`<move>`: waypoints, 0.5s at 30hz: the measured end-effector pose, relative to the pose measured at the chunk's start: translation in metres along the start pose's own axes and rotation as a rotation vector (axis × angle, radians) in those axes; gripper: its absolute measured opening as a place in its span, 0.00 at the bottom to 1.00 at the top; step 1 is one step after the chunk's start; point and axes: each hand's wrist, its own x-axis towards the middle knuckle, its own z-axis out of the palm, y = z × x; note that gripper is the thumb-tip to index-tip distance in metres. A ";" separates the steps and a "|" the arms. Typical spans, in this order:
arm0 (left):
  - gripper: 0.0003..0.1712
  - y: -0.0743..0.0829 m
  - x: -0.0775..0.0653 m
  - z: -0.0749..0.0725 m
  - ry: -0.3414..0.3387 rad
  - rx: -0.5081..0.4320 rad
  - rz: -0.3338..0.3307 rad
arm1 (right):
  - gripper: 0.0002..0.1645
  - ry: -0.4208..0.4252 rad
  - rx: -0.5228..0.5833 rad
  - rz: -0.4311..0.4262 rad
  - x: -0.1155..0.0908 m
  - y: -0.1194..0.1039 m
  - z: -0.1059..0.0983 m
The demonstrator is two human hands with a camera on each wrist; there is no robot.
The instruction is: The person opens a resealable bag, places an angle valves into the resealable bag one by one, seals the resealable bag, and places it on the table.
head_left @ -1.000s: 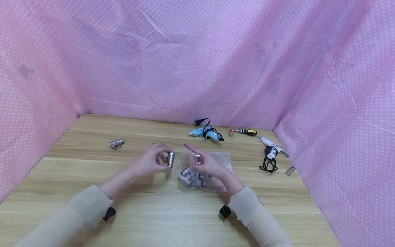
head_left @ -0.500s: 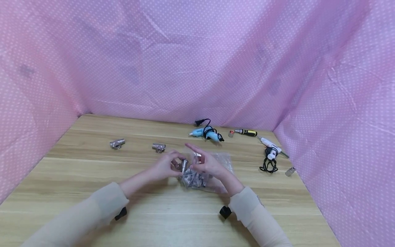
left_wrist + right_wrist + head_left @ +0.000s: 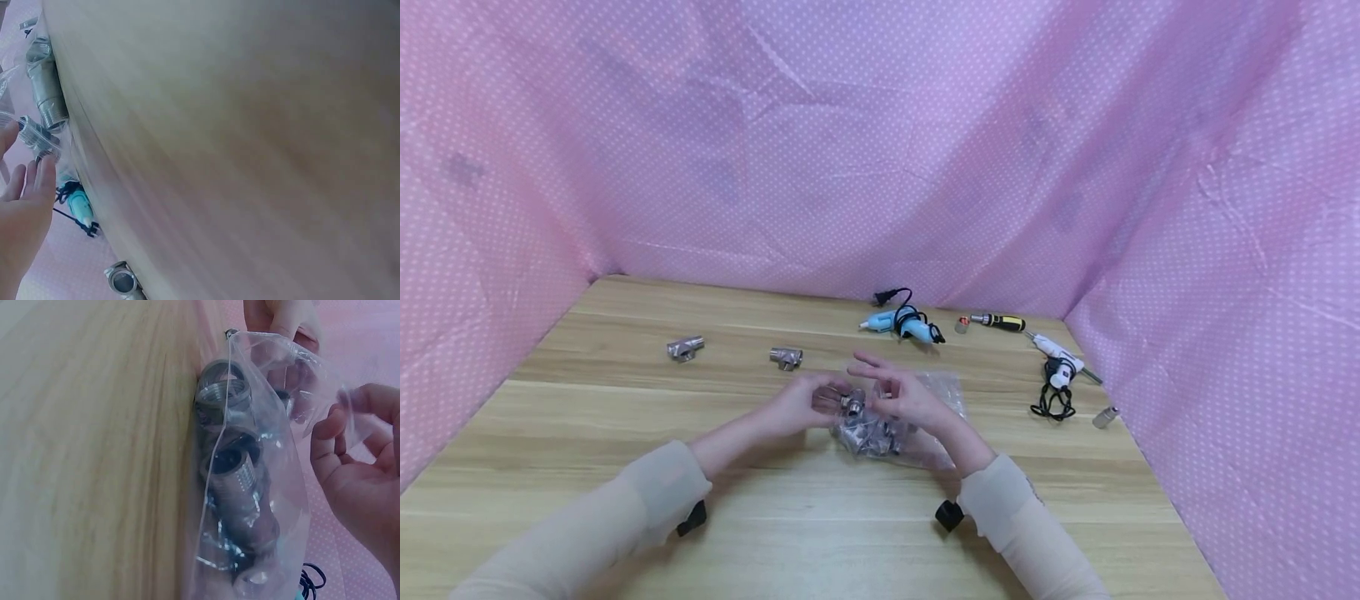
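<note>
My right hand point(image 3: 910, 402) pinches the rim of a clear plastic bag point(image 3: 943, 390) between thumb and finger, its other fingers raised. Several metal pipe fittings point(image 3: 234, 487) lie inside the bag. At the bag's mouth my left hand point(image 3: 793, 407) has its fingers extended around a metal tee fitting point(image 3: 853, 403). In the left wrist view those fingers point(image 3: 31, 181) look straight, with the thumb apart and the threaded fitting point(image 3: 39, 137) near their tips. Plastic partly covers the left fingers, so contact with the fitting is hard to make out.
Two metal tees, one at far left point(image 3: 685, 348) and one nearer point(image 3: 786, 358), lie on the wooden table point(image 3: 820, 517). Along the back and right are a blue glue gun point(image 3: 898, 323), a small jar point(image 3: 962, 324), a screwdriver point(image 3: 1003, 322), a white corded tool point(image 3: 1060, 357) and a metal cylinder point(image 3: 1105, 417).
My left hand has moved right, carrying the tee fitting into the bag's mouth. The fitting has since tilted and the left fingers have straightened. My right hand has stayed at the bag's rim.
</note>
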 end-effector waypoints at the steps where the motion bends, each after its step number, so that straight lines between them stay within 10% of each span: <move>1: 0.33 0.000 0.000 -0.001 -0.014 0.002 0.000 | 0.36 0.004 -0.018 0.003 0.000 0.000 0.000; 15: 0.44 0.004 -0.004 -0.005 -0.193 0.090 0.002 | 0.44 0.023 0.057 0.100 0.006 0.028 -0.002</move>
